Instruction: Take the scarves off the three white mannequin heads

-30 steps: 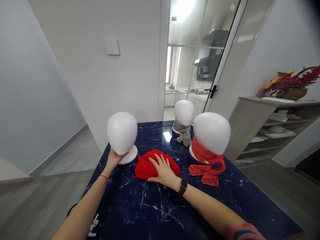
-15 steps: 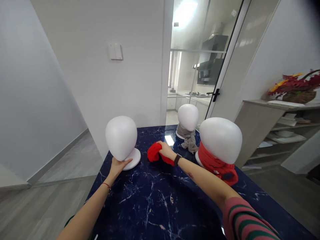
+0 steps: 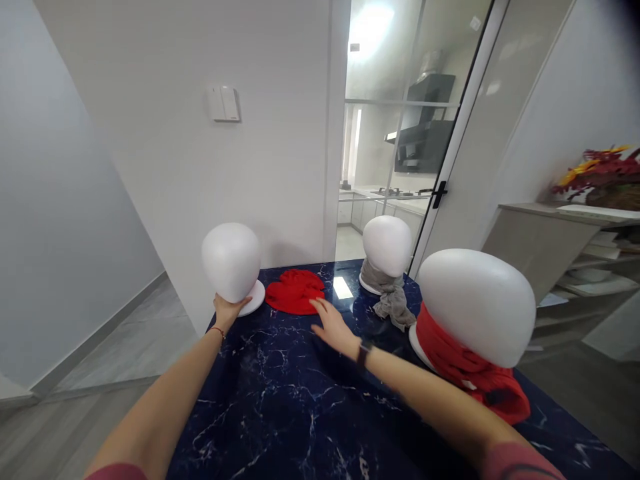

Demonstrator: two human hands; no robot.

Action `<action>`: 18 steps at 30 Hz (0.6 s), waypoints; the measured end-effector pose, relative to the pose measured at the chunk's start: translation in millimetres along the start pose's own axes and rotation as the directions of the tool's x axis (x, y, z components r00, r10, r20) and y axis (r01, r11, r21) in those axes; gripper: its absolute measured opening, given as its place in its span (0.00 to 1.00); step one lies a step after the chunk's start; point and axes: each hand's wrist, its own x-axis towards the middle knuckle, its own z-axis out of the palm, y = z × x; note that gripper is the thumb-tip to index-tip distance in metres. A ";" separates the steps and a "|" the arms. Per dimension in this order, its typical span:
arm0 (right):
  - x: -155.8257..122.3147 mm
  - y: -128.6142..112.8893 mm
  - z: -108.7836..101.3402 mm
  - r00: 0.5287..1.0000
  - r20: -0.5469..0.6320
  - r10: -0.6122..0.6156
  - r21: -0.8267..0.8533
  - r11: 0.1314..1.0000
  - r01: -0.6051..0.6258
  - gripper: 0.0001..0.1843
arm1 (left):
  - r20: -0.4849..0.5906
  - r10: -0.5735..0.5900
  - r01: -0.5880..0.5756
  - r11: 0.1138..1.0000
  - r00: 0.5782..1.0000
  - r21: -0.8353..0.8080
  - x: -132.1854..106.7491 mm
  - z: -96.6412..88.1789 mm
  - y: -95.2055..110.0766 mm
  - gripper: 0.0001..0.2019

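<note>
My left hand [image 3: 231, 313] is wrapped round the neck of a bare white mannequin head [image 3: 231, 261], which stands upright on its round base at the table's far left corner. A soft red hat [image 3: 295, 292] lies crumpled on the table to the right of that base. Close to the hat's near right edge is my right hand [image 3: 337, 328], its fingers spread with nothing in them. Farther right, a second mannequin head [image 3: 387, 245] has a grey scarf [image 3: 393, 293] round its neck. A larger, nearer mannequin head [image 3: 476, 305] wears a red scarf [image 3: 465, 367].
The dark blue marbled table [image 3: 280, 407] backs onto a wall and a glass door [image 3: 400, 120] with a black handle. At the right stands a shelf unit [image 3: 540, 233] with a flower basket [image 3: 605, 183] on top. A light switch [image 3: 225, 104] is on the wall.
My right hand has let go of the red hat, which now lies farther back and left, beside the bare head's base. My left hand and that head have shifted slightly back.
</note>
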 end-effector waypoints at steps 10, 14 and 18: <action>-205.9 18.9 -24.4 0.992 0.119 0.029 0.150 0.988 -0.047 0.20 | 0.052 -0.169 0.171 0.985 0.984 -0.037 36.1 34.5 -17.4 0.44; -206.0 12.9 -25.9 0.998 0.049 0.033 0.163 0.986 -0.041 0.15 | 0.079 -0.138 0.140 0.990 0.987 -0.022 29.4 33.5 -15.0 0.45; -196.2 3.1 -25.1 0.998 0.053 -0.038 0.187 0.982 0.027 0.13 | 0.106 -0.232 0.222 0.970 0.967 0.095 15.7 24.0 1.7 0.47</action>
